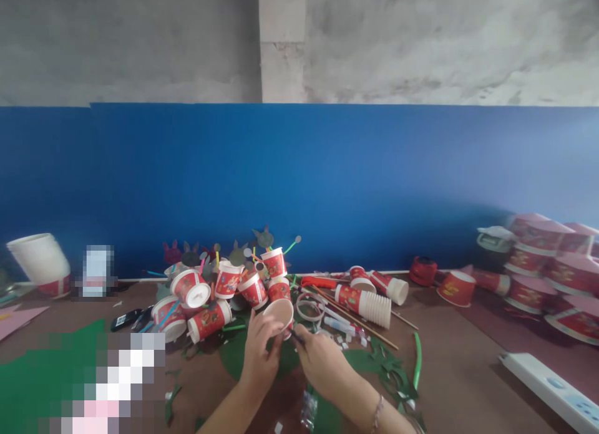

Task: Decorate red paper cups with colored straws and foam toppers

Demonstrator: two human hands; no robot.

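Note:
My left hand (pixel 261 347) is closed around a red paper cup (pixel 281 312), tilted so that its pale inside faces me. My right hand (pixel 322 359) grips a dark, slim tool (pixel 296 337) whose tip is at the cup's side; its kind cannot be made out. Beneath both hands lies a dark green paper sheet (pixel 229 359). Just behind them is a heap of red paper cups (pixel 210 318) with coloured straws and animal-shaped cutouts. A roll of clear tape (pixel 310 308) lies right of the held cup.
Stacked paper cups (pixel 362 303) and thin wooden sticks (pixel 374 335) lie to the right. Green paper scraps (pixel 393 375) and a green straw (pixel 417 359) are nearby. A white power strip (pixel 552 384) sits at the right edge, below piled red tubs (pixel 571 272). A blue panel (pixel 299 184) stands behind.

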